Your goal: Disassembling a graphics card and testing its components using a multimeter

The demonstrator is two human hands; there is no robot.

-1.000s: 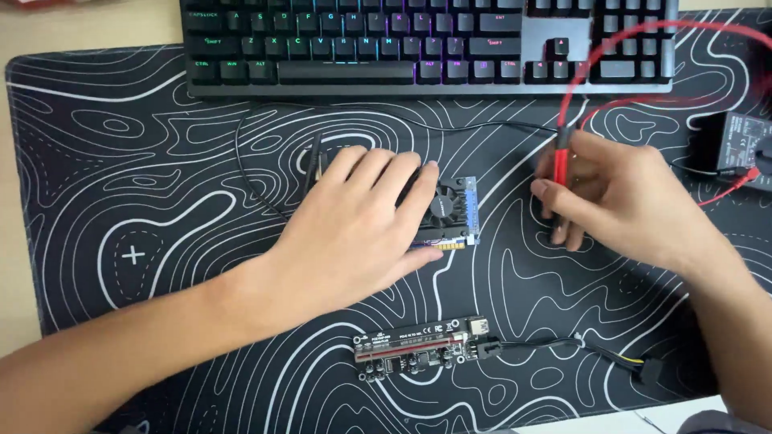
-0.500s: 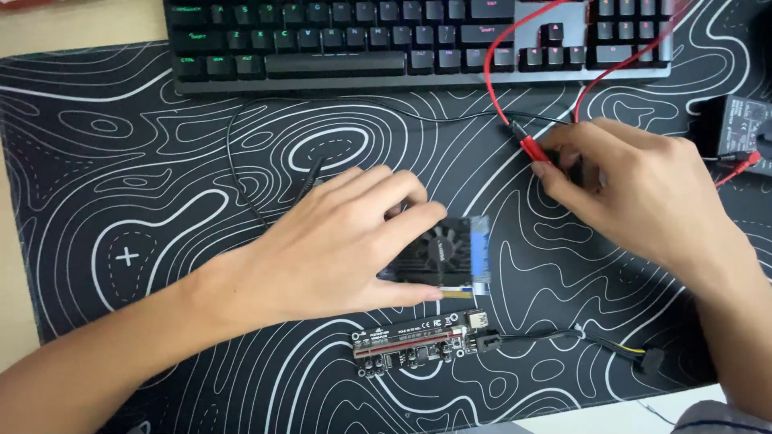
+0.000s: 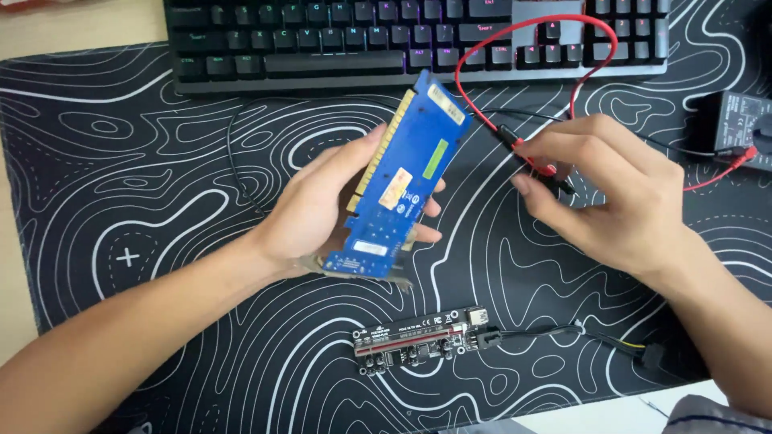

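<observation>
My left hand (image 3: pixel 322 213) grips a blue circuit card (image 3: pixel 402 181) at the centre of the frame, holding it tilted above the patterned desk mat (image 3: pixel 161 161), its bare back face toward me. My right hand (image 3: pixel 619 197), right of centre, is closed around two probes (image 3: pixel 535 161), one red and one black, with a red lead (image 3: pixel 523 32) looping up over the keyboard (image 3: pixel 362 40) at the top. A small black riser board (image 3: pixel 426 341) lies on the mat in the lower middle, below the card. A black meter (image 3: pixel 744 124) sits at the right edge.
</observation>
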